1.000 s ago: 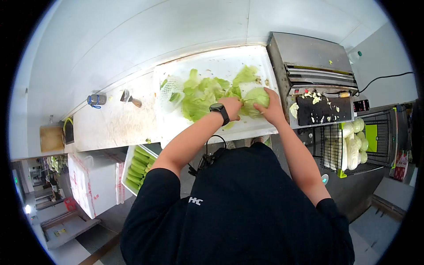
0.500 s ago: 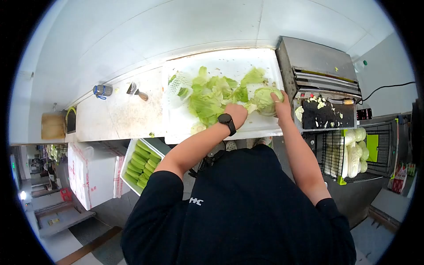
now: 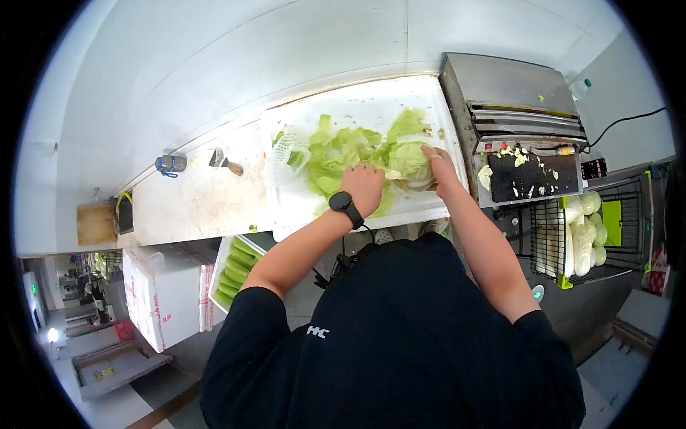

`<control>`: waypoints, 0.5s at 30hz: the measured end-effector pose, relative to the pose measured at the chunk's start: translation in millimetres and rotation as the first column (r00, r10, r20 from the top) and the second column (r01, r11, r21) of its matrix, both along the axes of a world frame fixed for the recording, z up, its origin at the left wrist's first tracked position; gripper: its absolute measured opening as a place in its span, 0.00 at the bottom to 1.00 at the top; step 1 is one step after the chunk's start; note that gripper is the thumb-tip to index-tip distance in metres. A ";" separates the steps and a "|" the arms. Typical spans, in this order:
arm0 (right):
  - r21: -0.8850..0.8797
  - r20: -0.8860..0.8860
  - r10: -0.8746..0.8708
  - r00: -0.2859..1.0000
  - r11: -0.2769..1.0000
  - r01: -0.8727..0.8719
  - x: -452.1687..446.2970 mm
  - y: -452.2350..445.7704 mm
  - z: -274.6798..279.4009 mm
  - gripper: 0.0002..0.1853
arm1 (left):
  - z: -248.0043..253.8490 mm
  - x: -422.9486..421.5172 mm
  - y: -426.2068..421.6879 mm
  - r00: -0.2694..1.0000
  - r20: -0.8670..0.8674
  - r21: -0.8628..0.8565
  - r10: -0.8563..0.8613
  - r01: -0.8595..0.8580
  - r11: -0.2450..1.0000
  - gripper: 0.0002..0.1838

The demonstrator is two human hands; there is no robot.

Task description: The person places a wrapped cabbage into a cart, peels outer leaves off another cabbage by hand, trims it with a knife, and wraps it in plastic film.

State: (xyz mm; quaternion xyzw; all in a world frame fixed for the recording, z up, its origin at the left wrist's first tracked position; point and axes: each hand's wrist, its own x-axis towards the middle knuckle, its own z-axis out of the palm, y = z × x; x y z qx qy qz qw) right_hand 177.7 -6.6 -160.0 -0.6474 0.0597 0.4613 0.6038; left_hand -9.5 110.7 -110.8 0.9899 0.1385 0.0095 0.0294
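A pale green cabbage head rests on the right part of a white tray. My right hand grips its right side, thumb and fingers around it. To its left, my left hand, with a watch on the wrist, is closed over loose green leaves; what its fingers hold, if anything, is hidden. A piece of pale leaf shows between this hand and the cabbage. White foam netting lies at the tray's left side.
Right of the tray stands a metal wrapping machine with scraps on its black plate. A cart holds cabbages. Left are a scraper, a bottle, a crate of green vegetables and a white box.
My left hand has moved left from the cabbage over the loose leaves. The cabbage has turned slightly within my right hand's grip.
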 end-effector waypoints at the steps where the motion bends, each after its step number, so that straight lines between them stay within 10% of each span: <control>1: -0.070 0.083 0.036 0.996 0.997 -0.030 -5.6 1.8 7.1 0.45 | 1.3 3.4 -0.4 0.996 0.064 0.057 0.067 -0.071 0.996 0.13; 5: -0.158 0.202 0.190 0.961 0.974 -0.160 -26.9 5.8 0.5 0.53 | -27.2 12.2 7.2 0.971 0.240 0.090 0.002 -0.025 0.996 0.16; 10: -0.082 0.065 0.093 0.994 0.993 -0.088 -36.0 3.0 -10.8 0.55 | -53.1 11.4 5.0 0.971 0.033 -0.102 0.237 -0.233 0.967 0.05; 15: 0.020 -0.013 -0.017 1.000 1.000 0.017 -39.8 5.4 -22.6 0.50 | -71.6 8.6 18.2 0.997 -0.005 -0.060 0.077 -0.077 0.995 0.05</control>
